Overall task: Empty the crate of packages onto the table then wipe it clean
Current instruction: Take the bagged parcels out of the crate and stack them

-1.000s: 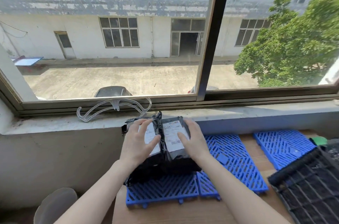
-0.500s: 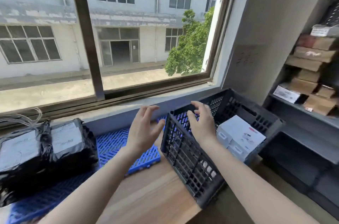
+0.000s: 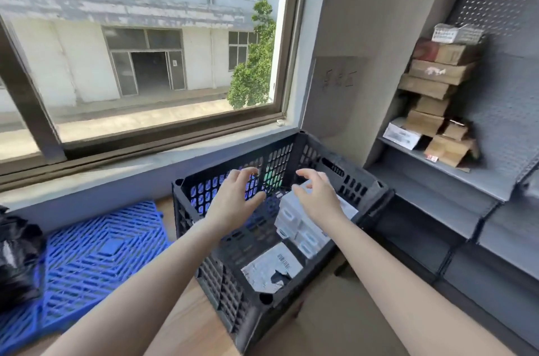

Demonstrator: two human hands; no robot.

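Seemingly midway through emptying the black crate on the table: already out on the blue mats, one black-wrapped package; yet to lift, white boxes and a flat labelled packet; yet to wipe. Reaching in with left hand and right hand, fingers spread, gripping nothing, just above the boxes.

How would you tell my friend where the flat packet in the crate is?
Find the big window, then the black crate below its right end. The flat packet lies on the crate's floor nearest you; unlike the white boxes stacked beside it, it is thin and greyish.
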